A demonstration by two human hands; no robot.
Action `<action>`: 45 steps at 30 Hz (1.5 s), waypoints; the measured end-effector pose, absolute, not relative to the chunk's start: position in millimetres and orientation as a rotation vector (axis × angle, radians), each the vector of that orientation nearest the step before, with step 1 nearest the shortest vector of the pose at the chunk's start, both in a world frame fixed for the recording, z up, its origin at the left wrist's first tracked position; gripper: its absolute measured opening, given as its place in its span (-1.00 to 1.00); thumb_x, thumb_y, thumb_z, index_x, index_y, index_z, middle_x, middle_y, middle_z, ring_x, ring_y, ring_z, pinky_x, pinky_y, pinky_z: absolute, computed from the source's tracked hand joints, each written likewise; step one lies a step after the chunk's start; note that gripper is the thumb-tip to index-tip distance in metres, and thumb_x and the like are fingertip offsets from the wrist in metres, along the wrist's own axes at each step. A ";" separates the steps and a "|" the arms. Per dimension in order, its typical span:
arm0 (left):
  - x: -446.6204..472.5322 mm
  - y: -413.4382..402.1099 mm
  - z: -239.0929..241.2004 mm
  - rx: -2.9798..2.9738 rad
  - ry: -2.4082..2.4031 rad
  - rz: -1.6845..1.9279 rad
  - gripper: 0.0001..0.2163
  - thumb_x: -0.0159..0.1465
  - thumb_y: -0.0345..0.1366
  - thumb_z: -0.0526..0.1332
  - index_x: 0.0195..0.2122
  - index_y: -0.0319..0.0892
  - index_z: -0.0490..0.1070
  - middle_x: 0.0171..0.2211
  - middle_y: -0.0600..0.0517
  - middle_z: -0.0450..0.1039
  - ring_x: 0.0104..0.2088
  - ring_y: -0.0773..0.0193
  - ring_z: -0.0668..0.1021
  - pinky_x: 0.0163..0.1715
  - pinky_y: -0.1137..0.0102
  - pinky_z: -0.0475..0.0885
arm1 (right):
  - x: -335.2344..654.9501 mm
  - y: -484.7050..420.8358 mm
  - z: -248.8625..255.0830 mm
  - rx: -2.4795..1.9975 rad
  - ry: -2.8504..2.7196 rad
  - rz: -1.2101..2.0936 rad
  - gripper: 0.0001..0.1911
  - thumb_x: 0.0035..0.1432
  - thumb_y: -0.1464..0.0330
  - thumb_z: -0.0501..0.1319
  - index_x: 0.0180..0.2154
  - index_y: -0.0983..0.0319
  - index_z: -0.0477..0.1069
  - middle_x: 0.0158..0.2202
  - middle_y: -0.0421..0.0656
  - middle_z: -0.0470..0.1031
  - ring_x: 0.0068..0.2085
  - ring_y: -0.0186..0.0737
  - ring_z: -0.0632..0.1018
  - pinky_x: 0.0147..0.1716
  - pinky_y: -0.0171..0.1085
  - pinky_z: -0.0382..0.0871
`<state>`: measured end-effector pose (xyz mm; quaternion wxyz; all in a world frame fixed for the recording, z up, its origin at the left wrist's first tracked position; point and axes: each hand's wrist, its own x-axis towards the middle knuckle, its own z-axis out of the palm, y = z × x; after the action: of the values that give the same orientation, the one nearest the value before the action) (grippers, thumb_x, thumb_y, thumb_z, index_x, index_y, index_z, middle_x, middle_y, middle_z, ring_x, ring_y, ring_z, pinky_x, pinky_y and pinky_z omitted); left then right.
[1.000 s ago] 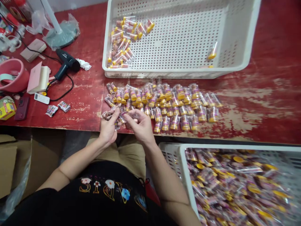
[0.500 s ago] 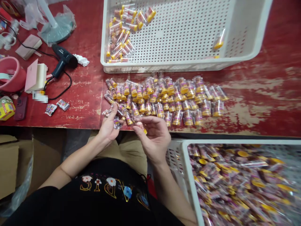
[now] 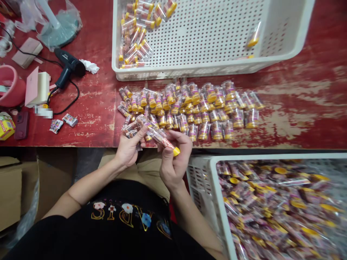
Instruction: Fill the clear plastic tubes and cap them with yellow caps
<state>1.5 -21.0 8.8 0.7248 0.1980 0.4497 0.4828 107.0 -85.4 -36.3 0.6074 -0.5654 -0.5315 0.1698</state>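
My right hand (image 3: pixel 175 159) is closed on a small clear tube (image 3: pixel 164 141) with a yellow cap and red-and-white contents, held slantwise with the cap toward me. My left hand (image 3: pixel 130 146) is closed on a bunch of printed clear plastic sleeves (image 3: pixel 131 133), pinched between thumb and fingers. A printed sleeve at the left thumb meets the tube's far end; whether the tube sits inside it I cannot tell. Just beyond both hands stand rows of yellow-capped tubes with purple printed sleeves (image 3: pixel 210 92) on the red table (image 3: pixel 92 133).
A white perforated crate (image 3: pixel 206 66) at the back holds bare capped tubes at its left. Another white crate (image 3: pixel 214 173) at lower right is heaped with sleeved tubes. To the left lie a hair dryer (image 3: pixel 66 65), a pink tub (image 3: pixel 16 88), a phone (image 3: pixel 21 124) and sleeve bundles (image 3: pixel 56 125).
My right hand has turned the tube so its yellow cap points toward me, and its far end has come against a sleeve at my left thumb. The view has shifted slightly.
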 end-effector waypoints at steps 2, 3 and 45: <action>1.6 -21.0 7.6 0.444 1.002 1.055 -0.53 -0.18 -0.21 0.61 -0.34 -0.25 0.44 -0.49 0.18 0.39 -0.58 0.55 0.35 -0.68 0.59 0.15 | 106.2 -86.0 -38.6 -1.328 -1.242 0.369 -0.59 0.36 0.24 0.10 0.19 0.15 0.27 -0.03 -0.02 0.32 -0.01 -0.10 0.44 -0.01 -0.05 0.44; 1.8 -21.2 6.7 0.446 1.004 1.044 -0.54 -0.17 -0.21 0.61 -0.34 -0.25 0.44 -0.48 0.17 0.41 -0.58 0.55 0.36 -0.69 0.59 0.15 | 105.9 -85.9 -39.2 -1.333 -1.255 0.355 -0.59 0.35 0.25 0.12 0.19 0.15 0.28 -0.02 -0.02 0.32 0.00 -0.09 0.43 0.00 -0.04 0.43; 10.0 -34.5 2.0 0.731 0.955 0.952 -0.32 -0.05 -0.24 0.56 0.15 0.04 0.47 -0.39 0.14 0.49 -0.59 0.49 0.34 -0.67 0.52 0.24 | 115.8 -77.2 -26.9 -1.275 -0.799 0.509 -0.93 0.08 0.36 0.43 -0.32 0.16 0.63 -0.37 -0.18 0.60 -0.31 -0.26 0.58 -0.28 -0.21 0.51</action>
<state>10.0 -34.5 2.0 0.7201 0.3308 0.4319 0.4307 115.8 -77.2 -26.9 0.7007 -0.5726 -0.3590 0.2288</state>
